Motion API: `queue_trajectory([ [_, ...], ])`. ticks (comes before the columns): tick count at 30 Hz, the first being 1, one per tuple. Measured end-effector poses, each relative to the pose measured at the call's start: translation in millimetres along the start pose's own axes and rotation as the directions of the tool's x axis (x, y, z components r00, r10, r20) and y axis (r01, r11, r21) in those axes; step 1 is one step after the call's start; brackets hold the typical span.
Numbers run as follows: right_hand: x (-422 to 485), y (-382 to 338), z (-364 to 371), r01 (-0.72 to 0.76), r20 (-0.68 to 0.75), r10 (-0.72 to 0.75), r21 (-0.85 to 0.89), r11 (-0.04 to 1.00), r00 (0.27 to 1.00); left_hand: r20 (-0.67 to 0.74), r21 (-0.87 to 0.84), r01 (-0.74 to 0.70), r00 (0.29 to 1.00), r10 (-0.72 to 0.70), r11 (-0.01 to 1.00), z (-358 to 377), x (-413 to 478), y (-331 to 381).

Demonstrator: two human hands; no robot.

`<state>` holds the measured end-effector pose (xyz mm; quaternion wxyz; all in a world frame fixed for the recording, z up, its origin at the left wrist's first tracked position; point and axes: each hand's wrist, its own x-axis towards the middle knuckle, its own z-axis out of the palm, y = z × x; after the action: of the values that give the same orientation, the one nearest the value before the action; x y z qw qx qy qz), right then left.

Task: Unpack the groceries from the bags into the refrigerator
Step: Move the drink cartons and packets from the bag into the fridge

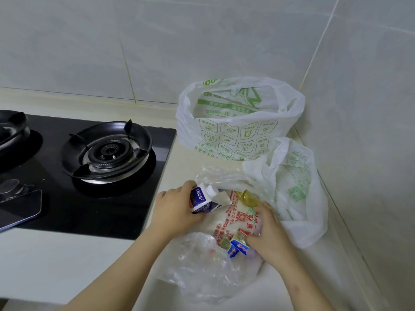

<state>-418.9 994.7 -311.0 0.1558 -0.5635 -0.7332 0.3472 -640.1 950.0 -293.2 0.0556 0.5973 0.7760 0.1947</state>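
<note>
I look down at a pale cream stone countertop [67, 265] that runs into a corner. Big grey-white wall tiles [202, 41] stand behind it, and more of them close it in on the right side [370, 108]. A black glass gas stove [112, 209] is set into the counter on the left. It has a round black burner ring [110, 151], and a flat dark shiny slab [20, 209] lies on the glass near the left edge.

At the back of the corner a tall white plastic bag with green pictures [238, 131] stands open. Just in front of it, against the right wall, a second thin white bag with faded green print [298, 198] has slumped down.

Nearest to me a crinkly clear plastic bag [202, 265] lies open on the counter, with groceries in it. My left hand [177, 207] has its fingers wrapped round a small blue and white milk carton with a white cap [199, 199], which is tipped on its side at the bag's mouth. Under it lies a white soft packet with red writing [226, 218], and a gold crinkly wrapper [248, 196] pokes up beside it.

My right hand [267, 234] is bent down over a little blue box with a red mark [238, 250] in the same bag. Its fingertips touch the box, but I cannot tell if they grip it.
</note>
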Motion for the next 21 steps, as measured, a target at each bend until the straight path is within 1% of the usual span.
queue_trajectory([
  [3, 3.3, -8.7, -0.7, 0.008, -0.124, -0.007, 0.008, 1.0, 0.992, 0.007, -0.167, -0.017, 1.0, 0.018, 0.986, -6.0, -3.1, 3.5],
  [5, 8.8, -16.1, -0.9, 0.001, -0.19, -0.013, -0.062, 0.998, 0.982, 0.041, -0.271, 0.012, 0.999, -0.001, 0.962, -6.3, -4.4, 4.5],
  [7, 14.9, -20.8, -0.7, -0.005, -0.206, -0.031, -0.171, 0.985, 0.978, 0.079, -0.372, 0.081, 0.995, -0.056, 0.925, -3.0, -5.4, 3.7],
  [9, 19.8, -23.4, -0.5, -0.029, -0.202, -0.015, -0.217, 0.976, 0.979, 0.105, -0.431, 0.137, 0.989, -0.102, 0.892, -0.6, -4.8, 3.3],
  [12, 22.4, -25.4, 0.6, -0.04, -0.195, -0.002, -0.211, 0.977, 0.981, 0.115, -0.413, 0.141, 0.988, -0.102, 0.9, 0.2, -3.1, 5.3],
  [16, 19.7, -26.9, 3.1, 0.003, -0.183, -0.043, -0.217, 0.976, 0.982, 0.085, -0.382, 0.145, 0.989, -0.121, 0.913, 3.5, -3.2, 6.7],
  [19, 18.0, -29.0, 0.1, 0.029, -0.165, -0.055, -0.156, 0.987, 0.985, 0.061, -0.398, 0.161, 0.987, -0.149, 0.903, 4.7, -6.5, 6.4],
  [21, 15.6, -32.9, -4.8, 0.039, -0.144, -0.064, -0.177, 0.984, 0.988, 0.041, -0.422, 0.151, 0.988, -0.147, 0.894, 2.2, -10.2, 6.6],
])
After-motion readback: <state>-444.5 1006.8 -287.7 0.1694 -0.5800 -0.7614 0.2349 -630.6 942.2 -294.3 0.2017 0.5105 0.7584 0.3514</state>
